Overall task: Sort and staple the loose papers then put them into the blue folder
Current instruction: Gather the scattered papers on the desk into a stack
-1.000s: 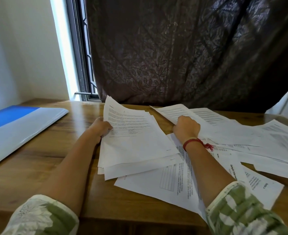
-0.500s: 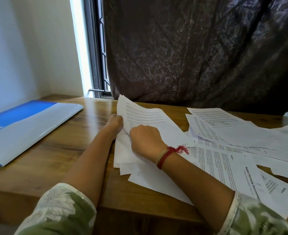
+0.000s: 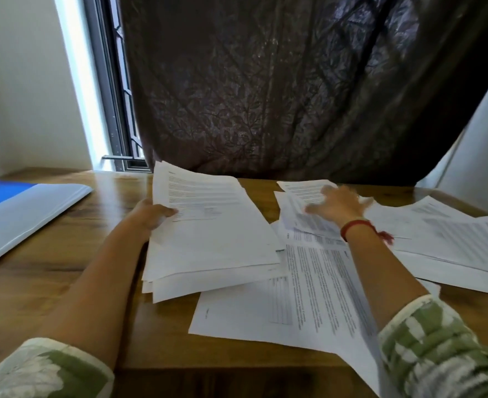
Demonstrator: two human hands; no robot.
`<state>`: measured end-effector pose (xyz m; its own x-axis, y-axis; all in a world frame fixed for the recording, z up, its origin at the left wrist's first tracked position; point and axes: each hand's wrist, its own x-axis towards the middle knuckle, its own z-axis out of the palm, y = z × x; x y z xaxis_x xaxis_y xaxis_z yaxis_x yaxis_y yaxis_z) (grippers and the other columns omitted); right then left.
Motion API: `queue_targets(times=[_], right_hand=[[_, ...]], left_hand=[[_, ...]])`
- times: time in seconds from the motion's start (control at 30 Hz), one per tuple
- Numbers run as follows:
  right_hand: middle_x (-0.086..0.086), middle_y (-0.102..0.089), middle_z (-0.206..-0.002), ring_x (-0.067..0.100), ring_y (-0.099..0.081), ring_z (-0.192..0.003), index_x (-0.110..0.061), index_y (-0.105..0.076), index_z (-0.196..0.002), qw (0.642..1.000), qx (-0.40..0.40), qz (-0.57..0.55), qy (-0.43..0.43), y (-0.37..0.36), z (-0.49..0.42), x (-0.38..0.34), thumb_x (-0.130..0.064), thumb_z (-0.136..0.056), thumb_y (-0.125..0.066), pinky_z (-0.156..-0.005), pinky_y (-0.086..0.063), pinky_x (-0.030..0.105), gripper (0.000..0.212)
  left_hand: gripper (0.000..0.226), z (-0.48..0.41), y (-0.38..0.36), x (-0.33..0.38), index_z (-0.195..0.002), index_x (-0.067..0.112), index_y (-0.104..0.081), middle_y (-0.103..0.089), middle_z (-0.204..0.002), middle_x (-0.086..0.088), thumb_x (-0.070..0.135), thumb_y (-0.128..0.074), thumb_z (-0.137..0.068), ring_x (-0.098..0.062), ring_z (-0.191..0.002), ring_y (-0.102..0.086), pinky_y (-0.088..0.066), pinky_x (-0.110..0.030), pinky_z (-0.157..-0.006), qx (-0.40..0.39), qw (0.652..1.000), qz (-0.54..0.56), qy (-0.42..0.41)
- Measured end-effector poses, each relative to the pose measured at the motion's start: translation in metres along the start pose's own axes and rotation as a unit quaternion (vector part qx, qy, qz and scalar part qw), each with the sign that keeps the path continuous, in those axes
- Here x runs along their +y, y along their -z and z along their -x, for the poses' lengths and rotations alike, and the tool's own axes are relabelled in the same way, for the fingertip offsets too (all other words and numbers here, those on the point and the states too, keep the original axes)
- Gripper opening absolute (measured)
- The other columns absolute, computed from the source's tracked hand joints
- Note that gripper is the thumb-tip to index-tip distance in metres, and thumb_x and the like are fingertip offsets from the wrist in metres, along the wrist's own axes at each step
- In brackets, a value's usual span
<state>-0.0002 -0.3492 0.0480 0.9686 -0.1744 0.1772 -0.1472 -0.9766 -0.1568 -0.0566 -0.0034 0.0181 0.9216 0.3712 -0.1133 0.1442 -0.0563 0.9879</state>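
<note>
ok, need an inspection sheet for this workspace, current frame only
Surface: wooden table; one sheet overhangs its near edge.
Job's things: blue folder lies at the far left, apart from the papers. The stack of papers has its far end lifted. Loose papers overlap across the right half. No stapler seen.
Clutter: nothing seen.
Hands: left hand grips the stack's left edge. Right hand is open with fingers spread, blurred, over the far loose sheets; contact unclear.
Cables: nothing seen.
Surroundings: dark curtain behind the table, window to its left.
</note>
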Motion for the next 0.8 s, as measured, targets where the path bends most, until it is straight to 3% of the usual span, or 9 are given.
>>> queue_targets(times=[0.07,0.13,0.2,0.33,0.47,0.6,0.73,0.8], right_hand=[[0.007,-0.031,-0.155,0.035,-0.034,-0.138,-0.029,-0.033,-0.142,0.993,-0.101,-0.012,-0.054,-0.018,-0.006,0.033,-0.083,-0.070,-0.050,-0.112,-0.020,0.061,0.092],[0.004,-0.035,-0.153,0.031,-0.040,-0.133,-0.029,-0.033,-0.142,0.981,-0.169,-0.085,-0.036,-0.022,-0.008,0.054,-0.086,-0.062,-0.053,-0.108,-0.031,0.053,0.101],[0.001,-0.030,-0.155,0.028,-0.034,-0.138,-0.029,-0.029,-0.146,0.972,-0.207,-0.112,-0.010,-0.012,-0.009,0.061,-0.077,-0.068,-0.062,-0.108,-0.030,0.049,0.098],[-0.006,-0.020,-0.160,0.026,-0.022,-0.145,-0.038,-0.024,-0.148,0.964,-0.252,-0.083,0.035,-0.012,-0.019,0.065,-0.080,-0.049,-0.071,-0.113,-0.023,0.052,0.118],[-0.006,-0.030,-0.155,0.024,-0.029,-0.140,-0.037,-0.039,-0.141,0.956,-0.232,-0.160,0.082,-0.017,-0.018,0.062,-0.060,-0.070,-0.075,-0.111,-0.026,0.047,0.083],[-0.003,-0.041,-0.149,0.022,-0.041,-0.132,-0.033,-0.048,-0.136,0.960,-0.175,-0.188,0.112,-0.023,-0.015,0.056,-0.049,-0.083,-0.069,-0.098,-0.034,0.035,0.059],[-0.002,-0.049,-0.144,0.023,-0.049,-0.126,-0.029,-0.054,-0.133,0.972,-0.111,-0.145,0.150,-0.024,-0.010,0.048,-0.043,-0.091,-0.061,-0.098,-0.038,0.032,0.045],[-0.003,-0.055,-0.138,0.020,-0.054,-0.116,-0.028,-0.059,-0.129,0.975,-0.086,-0.107,0.172,-0.024,-0.008,0.043,-0.041,-0.094,-0.057,-0.089,-0.041,0.028,0.038]], left_hand=[[0.042,-0.004,-0.002,-0.001,-0.130,0.000,-0.055,-0.060,-0.118,-0.014,-0.004,-0.063,-0.089,-0.031,-0.101,-0.058,-0.045,-0.040,-0.087,-0.002,1.000,-0.024,0.001],[0.042,-0.007,-0.003,-0.002,-0.130,-0.002,-0.054,-0.059,-0.125,-0.016,-0.004,-0.062,-0.089,-0.033,-0.107,-0.058,-0.045,-0.042,-0.093,-0.004,1.000,-0.028,0.004],[0.046,-0.010,-0.001,-0.004,-0.133,-0.003,-0.053,-0.057,-0.132,-0.019,-0.006,-0.062,-0.088,-0.037,-0.118,-0.056,-0.044,-0.046,-0.102,-0.003,1.000,-0.019,0.003],[0.045,-0.011,-0.001,-0.006,-0.132,-0.001,-0.053,-0.058,-0.130,-0.014,-0.005,-0.062,-0.088,-0.037,-0.121,-0.054,-0.041,-0.050,-0.106,-0.009,1.000,-0.017,0.004],[0.045,-0.010,0.001,-0.005,-0.131,0.002,-0.055,-0.057,-0.133,-0.017,-0.002,-0.065,-0.087,-0.038,-0.120,-0.055,-0.042,-0.051,-0.105,-0.001,1.000,-0.021,0.008],[0.045,-0.007,-0.002,-0.003,-0.130,0.004,-0.055,-0.059,-0.128,-0.014,0.000,-0.067,-0.087,-0.035,-0.114,-0.058,-0.044,-0.050,-0.102,0.000,1.000,-0.025,0.013],[0.047,-0.006,0.000,-0.003,-0.131,0.005,-0.055,-0.059,-0.131,-0.015,0.000,-0.068,-0.086,-0.037,-0.117,-0.057,-0.044,-0.051,-0.103,0.000,0.999,-0.025,0.021],[0.048,-0.007,0.000,-0.003,-0.131,0.004,-0.055,-0.058,-0.133,-0.016,-0.001,-0.068,-0.085,-0.038,-0.118,-0.057,-0.044,-0.052,-0.103,0.000,1.000,-0.021,0.021]])
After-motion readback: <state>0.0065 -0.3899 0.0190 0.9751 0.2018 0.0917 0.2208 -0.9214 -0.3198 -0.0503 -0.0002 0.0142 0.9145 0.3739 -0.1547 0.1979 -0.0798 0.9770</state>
